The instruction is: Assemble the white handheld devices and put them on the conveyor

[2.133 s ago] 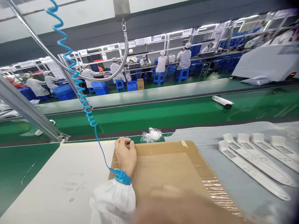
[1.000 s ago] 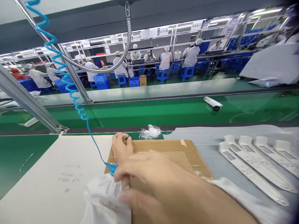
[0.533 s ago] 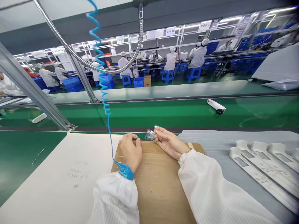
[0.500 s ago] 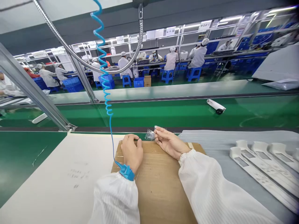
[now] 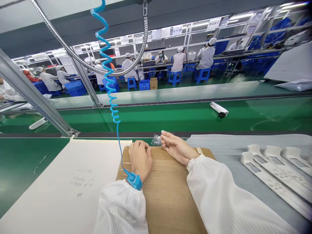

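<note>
My left hand [image 5: 140, 159] lies on a brown cardboard sheet [image 5: 170, 191], its fingers bent down near the far edge and the thumb a little apart. Nothing shows in it, though the fingertips are partly hidden. A blue wrist strap [image 5: 134, 181] with a coiled blue cord [image 5: 110, 87] is on that wrist. My right hand [image 5: 177, 147] is over the sheet's far right part, thumb and fingers pinched on a small silvery piece [image 5: 162, 131], too small to name. Crumpled clear plastic [image 5: 156, 140] lies just left of those fingertips; whether they touch it I cannot tell.
Several white plastic parts [image 5: 270, 177] lie on grey foam sheeting [image 5: 207, 140] at right. White board [image 5: 56, 182] covers the left side. Beyond runs a green belt [image 5: 151, 118] carrying a white device [image 5: 219, 109]. A metal post [image 5: 34, 94] stands left; co-workers sit behind.
My left hand has shifted slightly right, its thumb nearer the fingers. The white device on the belt has moved left. My right hand keeps its pinch.
</note>
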A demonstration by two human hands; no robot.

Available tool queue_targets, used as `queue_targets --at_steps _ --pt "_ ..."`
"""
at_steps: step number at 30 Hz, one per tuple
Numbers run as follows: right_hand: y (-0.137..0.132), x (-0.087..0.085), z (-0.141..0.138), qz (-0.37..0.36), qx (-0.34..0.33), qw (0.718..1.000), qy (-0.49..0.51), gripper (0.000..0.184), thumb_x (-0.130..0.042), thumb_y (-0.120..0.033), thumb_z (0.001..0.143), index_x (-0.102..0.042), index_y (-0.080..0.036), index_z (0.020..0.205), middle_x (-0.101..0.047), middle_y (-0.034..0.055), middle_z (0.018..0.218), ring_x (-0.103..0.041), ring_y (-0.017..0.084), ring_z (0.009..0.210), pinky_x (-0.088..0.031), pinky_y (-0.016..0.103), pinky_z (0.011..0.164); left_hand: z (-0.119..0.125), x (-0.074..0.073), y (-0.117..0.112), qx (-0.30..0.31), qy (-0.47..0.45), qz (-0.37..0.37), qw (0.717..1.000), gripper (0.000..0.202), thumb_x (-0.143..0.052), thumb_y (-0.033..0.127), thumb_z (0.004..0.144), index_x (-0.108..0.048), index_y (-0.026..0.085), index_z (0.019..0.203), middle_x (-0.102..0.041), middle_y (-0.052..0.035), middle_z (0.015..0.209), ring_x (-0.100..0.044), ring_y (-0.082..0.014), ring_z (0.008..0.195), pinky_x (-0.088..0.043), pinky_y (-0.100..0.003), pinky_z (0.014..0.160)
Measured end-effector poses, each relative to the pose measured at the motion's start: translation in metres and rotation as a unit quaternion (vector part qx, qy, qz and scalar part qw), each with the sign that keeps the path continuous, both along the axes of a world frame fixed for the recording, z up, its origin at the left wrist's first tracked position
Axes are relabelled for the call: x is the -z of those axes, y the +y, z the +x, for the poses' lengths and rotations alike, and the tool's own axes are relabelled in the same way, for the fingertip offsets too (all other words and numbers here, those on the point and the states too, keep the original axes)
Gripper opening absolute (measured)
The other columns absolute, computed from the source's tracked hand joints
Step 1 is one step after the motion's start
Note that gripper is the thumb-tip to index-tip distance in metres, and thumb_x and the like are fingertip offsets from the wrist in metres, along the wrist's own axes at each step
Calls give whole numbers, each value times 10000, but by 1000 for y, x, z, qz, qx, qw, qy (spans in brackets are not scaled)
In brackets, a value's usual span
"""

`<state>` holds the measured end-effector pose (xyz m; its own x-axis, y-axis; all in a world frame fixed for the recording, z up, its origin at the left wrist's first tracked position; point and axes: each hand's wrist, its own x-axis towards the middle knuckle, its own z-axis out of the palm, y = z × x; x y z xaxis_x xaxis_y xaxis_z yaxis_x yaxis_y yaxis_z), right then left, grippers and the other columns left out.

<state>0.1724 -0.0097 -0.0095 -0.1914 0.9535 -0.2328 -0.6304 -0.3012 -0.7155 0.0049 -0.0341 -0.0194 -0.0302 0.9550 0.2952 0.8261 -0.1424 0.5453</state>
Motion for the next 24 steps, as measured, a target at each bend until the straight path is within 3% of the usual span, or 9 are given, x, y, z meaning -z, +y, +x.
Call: queue_targets --at_steps 17,24 --pt "-1 0 -1 6 -1 1000 -6 228 -822 -145 720 -679 -206 886 -645 -3 871 -580 85 709 -501 216 667 0 -1 -1 0 -7 2 1000 98 -584 135 866 -589 204 797 -648 -67 984 -559 -259 983 -403 -412 860" --pt "0 2 -1 3 2 1000 -19 290 -871 -156 639 -689 -199 861 -645 3 865 -566 90 727 -480 219 683 0 -2 0 1 -8 0 1000 85 -591 143 868 -594 199 804 -646 -70 997 -560 -261 999 -410 -422 884"
